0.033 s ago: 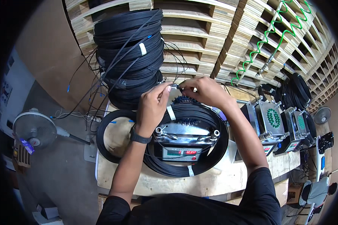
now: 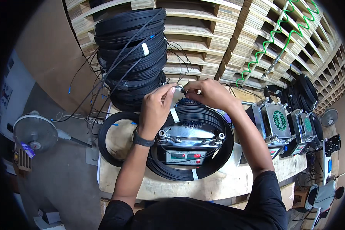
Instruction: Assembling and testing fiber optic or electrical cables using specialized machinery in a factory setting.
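Both my hands meet above the far side of a metal polishing-type machine with a lit display on its front. The fingertips of my left hand pinch a thin black cable. My right hand is closed on the same cable close by; its exact end is hidden by the fingers. Below them, dark blue connectors stand in a ring on the machine. A black cable coil, bound with white tape, lies over the machine, and another large coil surrounds its base.
A tall stack of black cable coils rises at the back left, loose ends hanging. One more coil lies left of the machine. Two similar machines stand right. A fan is at far left; a green spiral hose hangs before pallets.
The red figures on the machine's display differ. My hands stay almost in the same place.
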Available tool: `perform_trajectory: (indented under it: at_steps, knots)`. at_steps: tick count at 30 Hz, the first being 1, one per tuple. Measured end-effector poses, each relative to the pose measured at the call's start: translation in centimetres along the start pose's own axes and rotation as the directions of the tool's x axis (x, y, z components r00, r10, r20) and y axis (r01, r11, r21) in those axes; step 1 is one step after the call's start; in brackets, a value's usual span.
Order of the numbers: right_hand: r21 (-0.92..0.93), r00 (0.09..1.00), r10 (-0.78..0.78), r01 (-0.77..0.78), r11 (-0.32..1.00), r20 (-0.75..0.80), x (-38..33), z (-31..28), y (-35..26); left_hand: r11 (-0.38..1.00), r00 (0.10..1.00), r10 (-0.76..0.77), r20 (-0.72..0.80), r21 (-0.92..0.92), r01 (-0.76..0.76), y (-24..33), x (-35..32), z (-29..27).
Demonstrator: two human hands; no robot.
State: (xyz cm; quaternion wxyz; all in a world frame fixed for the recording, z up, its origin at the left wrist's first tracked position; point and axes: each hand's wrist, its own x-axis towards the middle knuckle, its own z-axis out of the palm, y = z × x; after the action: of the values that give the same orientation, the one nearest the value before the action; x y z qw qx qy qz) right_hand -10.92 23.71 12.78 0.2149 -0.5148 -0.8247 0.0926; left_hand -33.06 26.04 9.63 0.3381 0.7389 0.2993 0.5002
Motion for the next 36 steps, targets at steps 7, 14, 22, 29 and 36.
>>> perform_trajectory:
  at_steps: [7, 14, 22, 29, 36]
  knots:
    - [0.053, 0.997, 0.058, -0.055, 0.997, -0.049, -0.1, 1.2, 0.5, 0.997, 0.996, -0.004, -0.091, -0.078, -0.004, -1.0, -0.5, 0.5]
    - [-0.065, 0.998, 0.067, -0.066, 0.996, 0.010, 0.0, 0.7, 0.0, 0.995, 0.998, 0.033, 0.050, 0.096, -0.038, -0.5, -0.5, 0.2]
    - [-0.303, 0.998, 0.020, -0.004, 0.953, 0.052, 0.9, 0.7, 0.2, 0.974, 0.984, 0.173, 0.031, 0.145, -0.176, -0.9, -0.6, 0.3]
    - [-0.293, 0.968, 0.162, -0.100, 0.951, 0.194, 1.3, 0.2, -0.4, 0.974, 0.988, 0.154, 0.027, 0.163, -0.157, -0.8, -0.7, 0.4]
    - [0.042, 0.997, 0.063, -0.061, 0.997, -0.053, -1.0, 1.5, 1.1, 0.948, 0.994, 0.078, 0.077, 0.302, -0.098, -1.2, -1.1, 0.2]
